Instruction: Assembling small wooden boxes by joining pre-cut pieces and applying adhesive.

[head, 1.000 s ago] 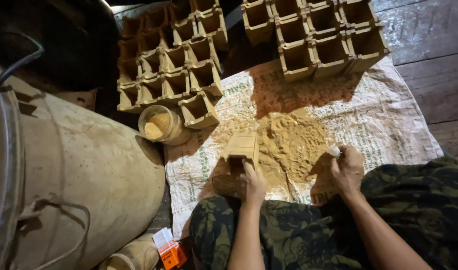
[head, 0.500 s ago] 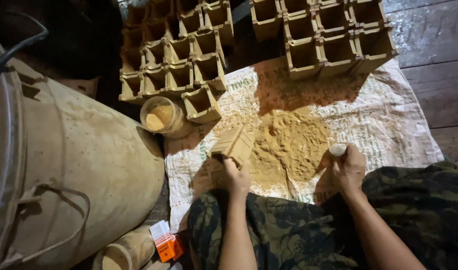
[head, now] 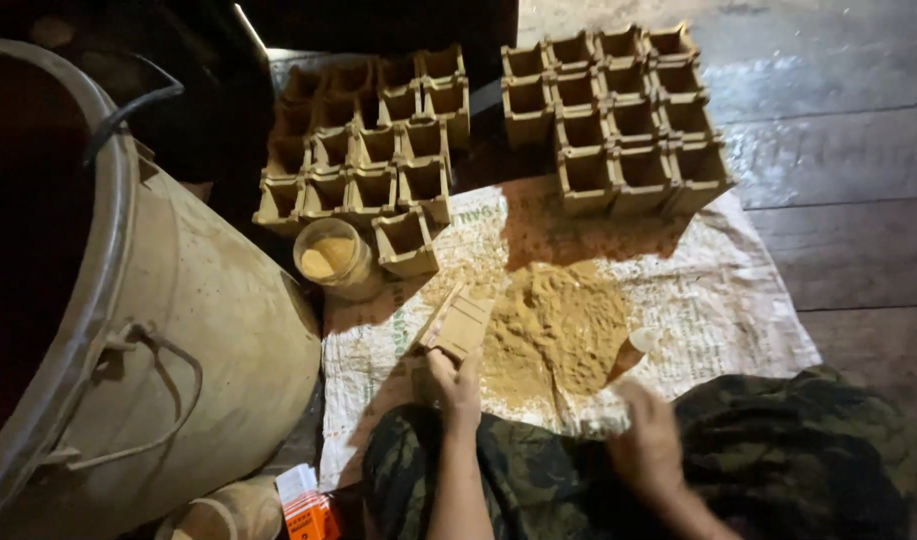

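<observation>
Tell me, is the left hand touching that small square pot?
Touching. The head view shows the left hand gripping the small square pot from below, beside the sawdust pile.

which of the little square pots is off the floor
The pot in the left hand, tilted over the sand pile. All the others stand upright in two blocks at the back.

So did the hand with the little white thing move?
Yes. The right hand pulled back toward the person's lap, away from the sand pile; it now lies blurred over the camouflage trousers, off the sack.
</observation>
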